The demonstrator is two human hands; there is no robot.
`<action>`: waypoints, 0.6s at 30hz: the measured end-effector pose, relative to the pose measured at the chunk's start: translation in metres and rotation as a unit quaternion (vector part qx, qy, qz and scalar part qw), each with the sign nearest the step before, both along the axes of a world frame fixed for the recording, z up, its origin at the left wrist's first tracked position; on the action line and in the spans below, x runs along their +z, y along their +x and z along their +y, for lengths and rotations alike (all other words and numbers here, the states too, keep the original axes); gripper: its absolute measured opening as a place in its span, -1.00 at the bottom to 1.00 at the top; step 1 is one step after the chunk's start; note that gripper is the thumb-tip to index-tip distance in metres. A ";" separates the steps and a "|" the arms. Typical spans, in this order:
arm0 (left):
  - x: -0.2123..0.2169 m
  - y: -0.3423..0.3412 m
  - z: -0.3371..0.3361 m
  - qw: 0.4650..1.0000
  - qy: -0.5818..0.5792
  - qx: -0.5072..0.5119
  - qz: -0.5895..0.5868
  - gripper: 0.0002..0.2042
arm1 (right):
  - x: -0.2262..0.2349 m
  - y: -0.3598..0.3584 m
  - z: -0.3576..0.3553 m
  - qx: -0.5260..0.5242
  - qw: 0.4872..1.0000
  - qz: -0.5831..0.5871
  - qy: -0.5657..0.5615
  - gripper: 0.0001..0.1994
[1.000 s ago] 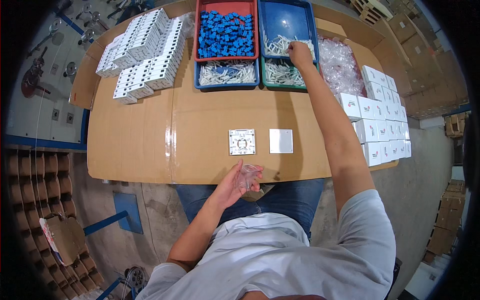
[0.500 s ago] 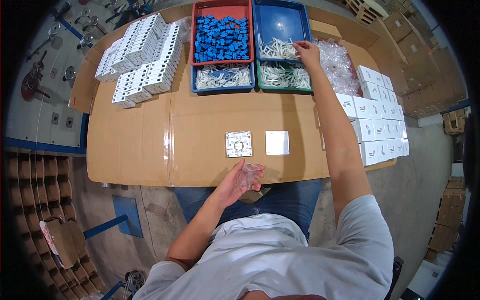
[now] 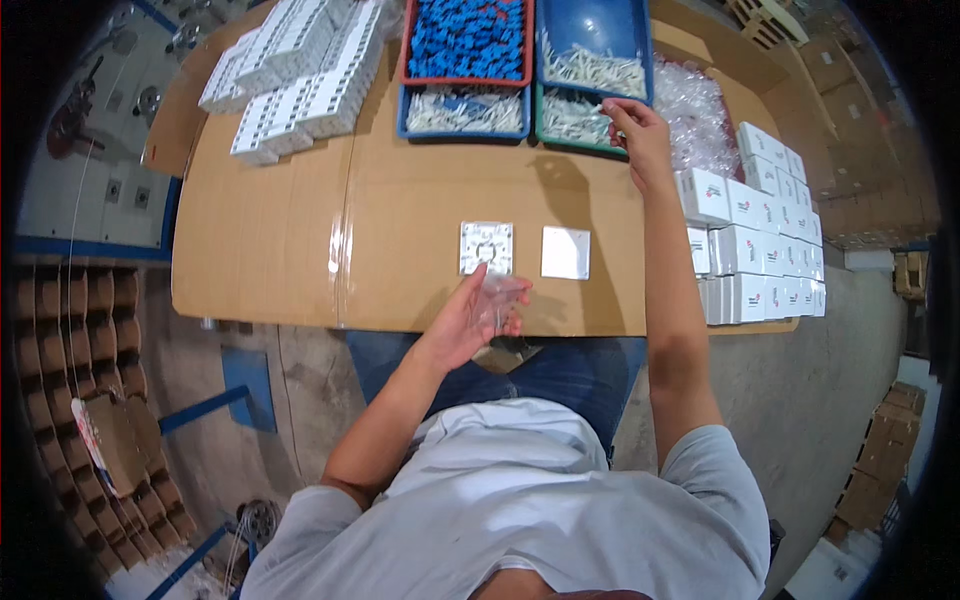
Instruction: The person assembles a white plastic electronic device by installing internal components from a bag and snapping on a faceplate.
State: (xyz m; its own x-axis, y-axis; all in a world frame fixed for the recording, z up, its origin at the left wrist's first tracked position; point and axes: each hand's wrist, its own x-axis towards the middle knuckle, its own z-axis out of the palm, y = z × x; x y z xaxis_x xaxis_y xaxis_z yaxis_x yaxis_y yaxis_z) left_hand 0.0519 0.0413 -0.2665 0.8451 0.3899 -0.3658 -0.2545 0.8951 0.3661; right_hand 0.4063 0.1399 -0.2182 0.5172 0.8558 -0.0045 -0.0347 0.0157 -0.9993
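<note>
My left hand (image 3: 462, 322) is at the table's near edge, fingers curled round a small clear plastic bag (image 3: 497, 302). Just beyond it a square white socket-like plate (image 3: 487, 240) with a round centre lies on the cardboard. To its right is a plain white square plate (image 3: 566, 252). My right hand (image 3: 640, 135) hovers at the right side of a green tray (image 3: 585, 148) of small white plastic pieces, thumb and fingertips pinched together. Whatever is between those fingertips is too small to make out. Behind it stands a blue tray (image 3: 592, 25) with more white pieces.
A red tray (image 3: 466, 78) of blue parts and a blue tray (image 3: 465, 133) of white pieces stand left of centre. Stacked white units (image 3: 310, 95) fill the far left. Clear plastic bags (image 3: 695, 115) and stacked white boxes (image 3: 760, 245) occupy the right side.
My right hand has come back from the far blue tray toward me, now by the green tray. My left hand still holds the bag. The whole view has shifted slightly.
</note>
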 end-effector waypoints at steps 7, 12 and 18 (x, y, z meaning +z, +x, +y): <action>0.012 0.006 0.010 0.999 0.017 0.016 -0.031 -0.31 | 0.013 -0.097 -0.096 0.111 0.993 -0.015 -0.025 -0.87; 0.017 0.007 0.008 0.999 0.042 0.005 -0.014 -0.30 | 0.015 -0.139 -0.129 0.137 0.988 -0.045 -0.059 -0.88; 0.020 0.008 0.000 0.999 0.044 0.027 0.015 -0.36 | 0.028 -0.164 -0.141 0.205 0.969 -0.136 -0.039 -0.86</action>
